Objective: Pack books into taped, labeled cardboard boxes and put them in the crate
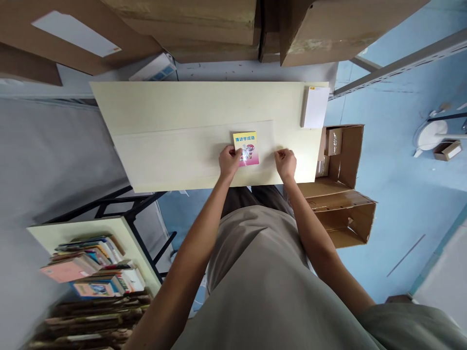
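Note:
A small booklet [249, 141] with a yellow-to-pink cover, blue Chinese title characters and a cartoon figure lies on a long, thin, see-through sheet [189, 150]. The sheet is spread over a pale yellow table [175, 99]. My left hand [229, 162] grips the booklet's left edge, thumb on top of the cover. To the right of the booklet, my right hand [286, 164] has its fingers pinched together at the sheet's right edge. A white stack of paper or cards [315, 108] lies at the table's far right corner.
Large cardboard boxes [204, 29] stand behind the table. Open cartons [345, 160] sit beyond its right end. On the lower left, several books [91, 262] are piled on another pale surface [83, 226] by a black metal frame [134, 211]. A grey metal post [401, 63] rises at right.

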`<state>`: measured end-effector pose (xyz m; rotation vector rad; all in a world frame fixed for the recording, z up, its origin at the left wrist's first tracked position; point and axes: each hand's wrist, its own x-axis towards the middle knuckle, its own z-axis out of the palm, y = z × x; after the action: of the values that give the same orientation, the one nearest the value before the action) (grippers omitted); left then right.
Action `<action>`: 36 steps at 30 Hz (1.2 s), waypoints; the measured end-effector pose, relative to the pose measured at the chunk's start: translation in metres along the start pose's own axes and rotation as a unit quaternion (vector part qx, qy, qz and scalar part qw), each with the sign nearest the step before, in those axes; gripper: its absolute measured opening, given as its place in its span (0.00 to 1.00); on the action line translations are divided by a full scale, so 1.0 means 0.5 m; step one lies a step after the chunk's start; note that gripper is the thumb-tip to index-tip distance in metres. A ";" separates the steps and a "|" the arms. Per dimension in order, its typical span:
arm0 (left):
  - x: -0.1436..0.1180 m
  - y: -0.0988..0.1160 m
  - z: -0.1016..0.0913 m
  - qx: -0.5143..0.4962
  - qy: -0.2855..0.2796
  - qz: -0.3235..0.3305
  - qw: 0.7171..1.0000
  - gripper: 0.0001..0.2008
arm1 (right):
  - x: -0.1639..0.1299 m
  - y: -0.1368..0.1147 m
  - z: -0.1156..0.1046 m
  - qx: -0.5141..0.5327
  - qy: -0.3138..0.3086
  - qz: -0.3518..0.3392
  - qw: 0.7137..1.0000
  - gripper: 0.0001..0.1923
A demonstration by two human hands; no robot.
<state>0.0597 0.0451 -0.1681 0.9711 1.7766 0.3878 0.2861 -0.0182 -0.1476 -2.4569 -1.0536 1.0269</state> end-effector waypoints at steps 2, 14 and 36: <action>0.000 0.002 -0.003 0.002 -0.002 -0.001 1.000 0.06 | 0.000 -0.002 -0.003 0.006 0.003 -0.009 1.000 0.07; -0.016 0.003 -0.007 0.006 0.034 0.024 0.999 0.05 | -0.047 -0.089 0.023 0.031 -0.053 -0.127 0.990 0.06; -0.034 0.022 0.008 0.078 0.079 0.039 0.993 0.13 | 0.028 -0.122 0.067 -0.023 -0.088 -0.082 0.993 0.13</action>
<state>0.0706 0.0381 -0.1521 1.1495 1.9389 0.3879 0.2377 0.0334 -0.1483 -2.3021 -1.3227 1.1940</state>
